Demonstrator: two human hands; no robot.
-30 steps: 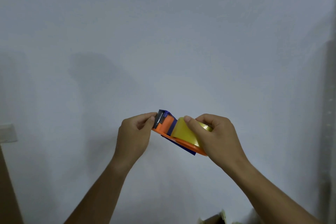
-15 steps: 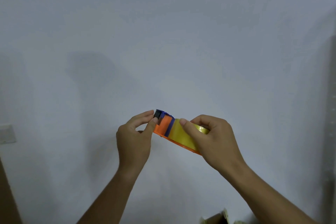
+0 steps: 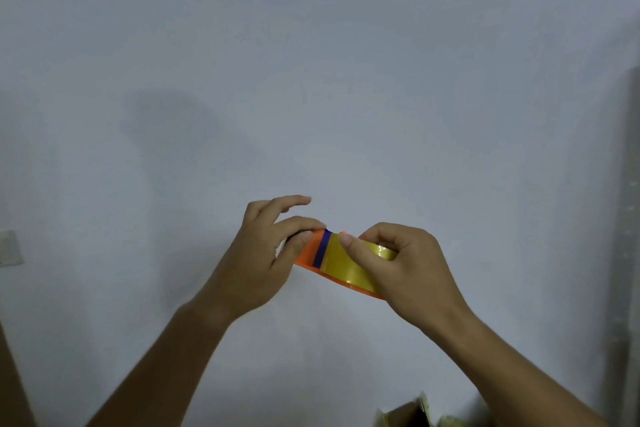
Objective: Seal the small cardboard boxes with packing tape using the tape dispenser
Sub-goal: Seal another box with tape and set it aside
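An orange and blue tape dispenser (image 3: 313,251) with a yellowish roll of packing tape (image 3: 343,262) is held up in front of a pale wall. My right hand (image 3: 398,269) grips the roll end, thumb lying across the tape. My left hand (image 3: 268,253) pinches the dispenser's front end between thumb and forefinger, covering its cutter; the other fingers spread above. A corner of a small cardboard box (image 3: 407,414) shows at the bottom edge, mostly cut off.
A pale wall fills the view. A white switch plate (image 3: 8,248) sits at the far left. A brown edge (image 3: 14,388) rises at the lower left corner, and a grey vertical strip (image 3: 628,218) runs down the right side.
My left hand has slid over the dispenser's front end, hiding the cutter, and its upper fingers have spread. The dispenser has tilted slightly flatter; my right hand keeps its grip.
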